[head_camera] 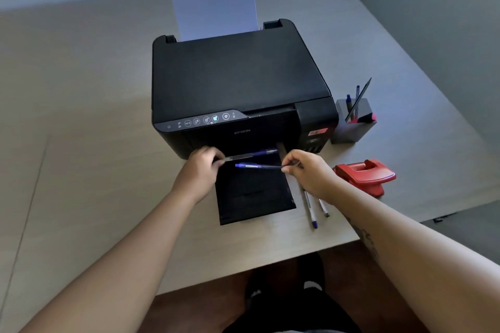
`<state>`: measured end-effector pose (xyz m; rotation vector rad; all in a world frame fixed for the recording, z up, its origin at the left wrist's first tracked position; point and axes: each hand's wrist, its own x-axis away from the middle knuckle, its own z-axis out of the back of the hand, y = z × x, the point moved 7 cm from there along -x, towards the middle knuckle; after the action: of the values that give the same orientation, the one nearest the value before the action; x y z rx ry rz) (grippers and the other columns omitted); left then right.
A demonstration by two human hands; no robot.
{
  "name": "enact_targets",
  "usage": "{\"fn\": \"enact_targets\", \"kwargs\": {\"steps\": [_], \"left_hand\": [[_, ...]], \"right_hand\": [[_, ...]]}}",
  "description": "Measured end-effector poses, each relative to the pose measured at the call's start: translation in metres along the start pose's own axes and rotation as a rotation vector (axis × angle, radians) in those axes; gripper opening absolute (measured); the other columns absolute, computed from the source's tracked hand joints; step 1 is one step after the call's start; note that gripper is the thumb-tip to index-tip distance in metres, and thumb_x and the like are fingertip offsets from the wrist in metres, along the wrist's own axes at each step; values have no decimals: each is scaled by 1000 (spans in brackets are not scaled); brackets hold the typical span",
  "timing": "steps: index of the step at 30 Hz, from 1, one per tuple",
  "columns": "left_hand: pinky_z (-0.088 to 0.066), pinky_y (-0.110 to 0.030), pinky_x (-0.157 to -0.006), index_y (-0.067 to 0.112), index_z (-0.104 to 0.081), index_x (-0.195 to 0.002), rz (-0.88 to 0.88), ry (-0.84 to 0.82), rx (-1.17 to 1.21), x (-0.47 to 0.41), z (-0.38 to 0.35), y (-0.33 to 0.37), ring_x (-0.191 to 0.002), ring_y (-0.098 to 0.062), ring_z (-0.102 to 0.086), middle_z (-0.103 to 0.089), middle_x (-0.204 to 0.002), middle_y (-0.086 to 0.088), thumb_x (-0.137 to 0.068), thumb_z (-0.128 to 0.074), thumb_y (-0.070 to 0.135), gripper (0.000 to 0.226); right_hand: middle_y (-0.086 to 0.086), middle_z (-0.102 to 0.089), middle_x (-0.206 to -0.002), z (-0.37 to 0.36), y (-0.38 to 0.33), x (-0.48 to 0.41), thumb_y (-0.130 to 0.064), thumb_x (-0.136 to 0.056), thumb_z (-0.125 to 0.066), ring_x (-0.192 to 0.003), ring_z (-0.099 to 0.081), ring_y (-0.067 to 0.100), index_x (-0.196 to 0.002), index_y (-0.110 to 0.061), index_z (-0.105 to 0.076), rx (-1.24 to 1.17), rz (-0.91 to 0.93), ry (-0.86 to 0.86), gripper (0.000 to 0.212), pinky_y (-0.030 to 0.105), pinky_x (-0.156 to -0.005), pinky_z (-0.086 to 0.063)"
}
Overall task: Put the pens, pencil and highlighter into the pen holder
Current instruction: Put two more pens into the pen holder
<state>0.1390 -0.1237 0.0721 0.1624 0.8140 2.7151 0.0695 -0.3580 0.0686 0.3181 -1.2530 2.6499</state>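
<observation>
Two blue pens are up off the bench, over the black tray that sticks out of the printer [238, 84]. The upper pen [251, 154] is pinched at its end by the left hand [203, 163], whose fingers are closed on it. The lower pen [257, 166] is pinched at its back end by the right hand [305, 170], also closed tight.

Two more pens lie on the bench [81, 116], just under the right wrist: a long pen with a blue tip [310, 209] and a shorter one [323, 207] beside it.

The pen holder [353, 123] stands to the right of the printer and already has a few things poking out of it. A red hole punch [365, 174] sits near it.

I think the best way now is to carry both pens over to the holder, tip them upright, and drop them in gently so the holder does not fall over. Then come back for the two on the bench.
</observation>
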Motion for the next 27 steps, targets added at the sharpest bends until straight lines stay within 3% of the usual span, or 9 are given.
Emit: {"fn": "enact_targets", "kwargs": {"steps": [5,10,12,15,19,22,27], "left_hand": [[-43,-31,-78,12,-64,-92,0,-22,80,6,8,2,-90,-19,-57,-61,-96,-3,-93,-58,14,7],[-38,-12,-71,15,-64,-90,-93,33,126,2,38,39,-84,-16,-56,-59,-91,2,-93,-59,13,6],[-40,-9,-69,15,-64,-90,-129,54,134,-4,47,56,-82,-17,-57,-60,-91,2,-94,-60,13,6],[-39,-11,-66,14,-64,-91,-190,73,140,-16,55,81,-78,-16,-57,-63,-93,-1,-93,-61,14,4],[-44,-17,-70,17,-64,-95,-226,73,149,-35,58,115,-81,-16,-60,-64,-93,2,-95,-59,21,6],[-43,-24,-70,17,-64,-97,-258,73,132,-51,55,144,-79,-13,-58,-63,-93,3,-96,-58,22,8],[-43,-18,-66,16,-64,-98,-289,68,128,-78,37,194,-80,-17,-59,-64,-94,0,-95,-59,23,9]], "right_hand": [[-4,-56,-72,5,-7,-4,-15,-90,-64,-62,-47,9,-82,-23,-63,-110,-8,20,11,23,-61,-39],[-4,-57,-71,56,-31,5,-10,-91,-62,-63,-52,10,-95,-6,-66,-281,3,168,7,6,-46,-39],[-3,-57,-71,77,-33,8,-10,-91,-62,-61,-53,9,-91,-9,-65,-358,-2,228,3,9,-44,-40],[0,-59,-73,112,-27,13,-10,-90,-62,-60,-53,11,-79,-20,-61,-433,4,335,15,20,-50,-39],[4,-58,-76,152,-10,20,-8,-92,-61,-60,-50,13,-96,-9,-63,-498,-23,405,4,19,-50,-43],[3,-64,-84,183,13,25,-14,-92,-63,-64,-54,14,-96,-14,-64,-473,-86,474,4,19,-51,-45],[6,-68,-86,236,48,24,-18,-87,-69,-71,-58,16,-89,-14,-69,-400,-132,543,5,25,-58,-45]]}}
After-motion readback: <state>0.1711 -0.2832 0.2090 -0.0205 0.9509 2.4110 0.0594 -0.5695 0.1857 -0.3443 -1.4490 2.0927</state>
